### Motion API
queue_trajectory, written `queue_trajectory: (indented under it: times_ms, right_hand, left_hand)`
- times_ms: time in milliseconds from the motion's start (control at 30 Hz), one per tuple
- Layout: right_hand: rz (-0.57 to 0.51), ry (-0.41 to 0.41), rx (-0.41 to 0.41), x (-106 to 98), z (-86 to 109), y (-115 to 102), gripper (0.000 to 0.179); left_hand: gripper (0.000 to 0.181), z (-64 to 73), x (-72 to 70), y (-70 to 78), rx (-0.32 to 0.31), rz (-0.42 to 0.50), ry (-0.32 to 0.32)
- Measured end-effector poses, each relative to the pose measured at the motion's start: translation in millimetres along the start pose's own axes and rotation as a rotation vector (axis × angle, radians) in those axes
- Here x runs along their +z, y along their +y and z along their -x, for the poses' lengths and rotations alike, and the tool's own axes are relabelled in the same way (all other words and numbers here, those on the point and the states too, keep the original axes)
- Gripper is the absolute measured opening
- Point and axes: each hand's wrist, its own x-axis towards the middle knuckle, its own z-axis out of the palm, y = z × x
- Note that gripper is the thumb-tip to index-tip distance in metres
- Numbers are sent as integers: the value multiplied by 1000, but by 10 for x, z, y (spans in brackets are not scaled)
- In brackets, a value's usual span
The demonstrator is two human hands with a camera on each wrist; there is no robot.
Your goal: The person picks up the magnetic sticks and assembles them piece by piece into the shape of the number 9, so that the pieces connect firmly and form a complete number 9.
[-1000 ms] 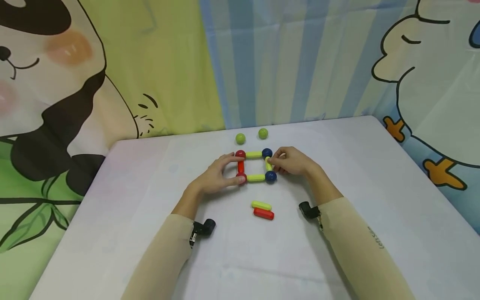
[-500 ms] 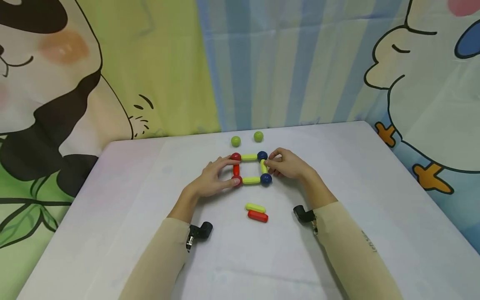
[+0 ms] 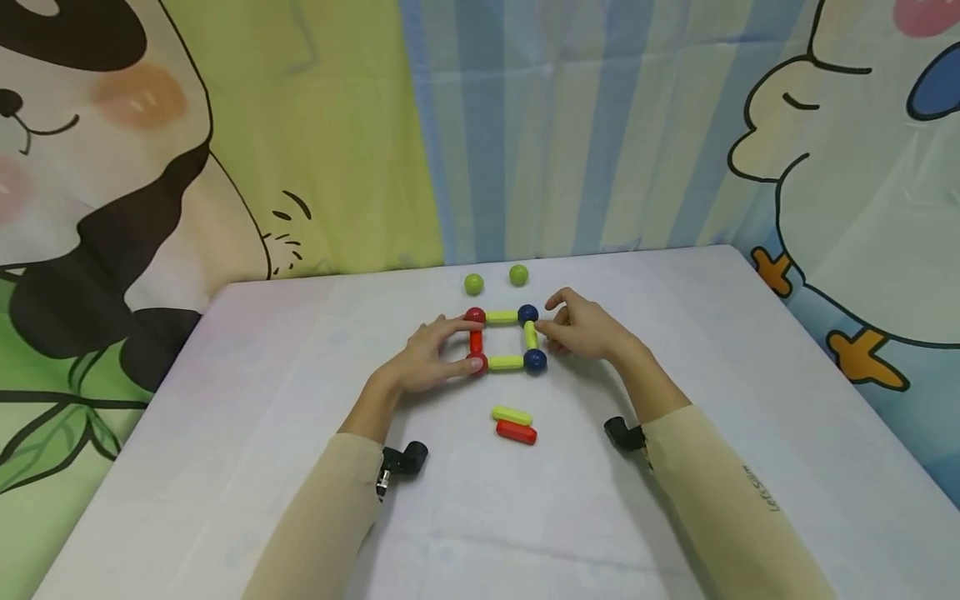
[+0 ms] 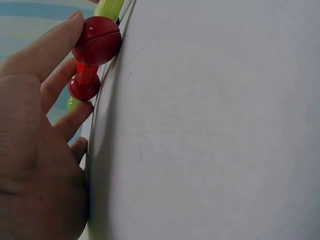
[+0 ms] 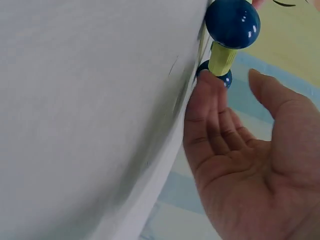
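Observation:
A square of toy rods and balls lies on the table, with a red rod on its left and yellow rods, such as the front rod, on the other sides. Its left corners are red balls; its right corners are blue balls. My left hand holds the red side, thumb at the front red ball and a finger at the rear one. My right hand is beside the right yellow rod, fingertips close to it and thumb apart. Whether those fingertips touch the rod is unclear.
In front of the square lie a loose yellow rod and a loose red rod, side by side. Two green balls sit behind it. A printed cloth backdrop stands along the white table's back edge.
My right hand has loosened from the right yellow rod and drawn slightly right, its fingers spreading. My left hand keeps its place at the red side; the head view shifted slightly.

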Motion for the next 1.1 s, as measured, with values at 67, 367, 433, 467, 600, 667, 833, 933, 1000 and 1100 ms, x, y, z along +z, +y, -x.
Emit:
queue_trajectory:
  times_ms: [67,367,433,467,600,667,833,933,1000,1100]
  right_hand:
    - [25,18,-56,-18,26,-60,49]
    - [35,39,-252,57,148,-270,37]
    - [53,59,-280,67,195,-279,35]
    - [56,64,-294,69,222,-289,34]
    - [61,53,-346,78,323,-309,30]
    - [58,42,-358,81,377,-325,27]
    - [41,15,-393,107,469,-360,23]
    - [50,-25,-425,142,488,-377,24]
    - [68,-55,-444,170,496,-383,26]
    - [86,-87,-453,206,515,-399,29]
  left_hand:
    - [66,1,-36,-6,-5,-4,7]
    - [62,73,-75,-61,-14,0,21]
    - [60,71,-49,-55,2,16,21]
    - [59,69,-37,-51,9,20,23]
    - [56,52,-2,-28,26,16,29]
    - [57,38,12,-16,29,2,22]
    - [58,5,41,13,41,-23,14]
    - [57,-5,50,7,37,-31,18]
    - [56,-10,51,-3,32,-31,19]
    - [56,-13,48,-6,29,-25,19]
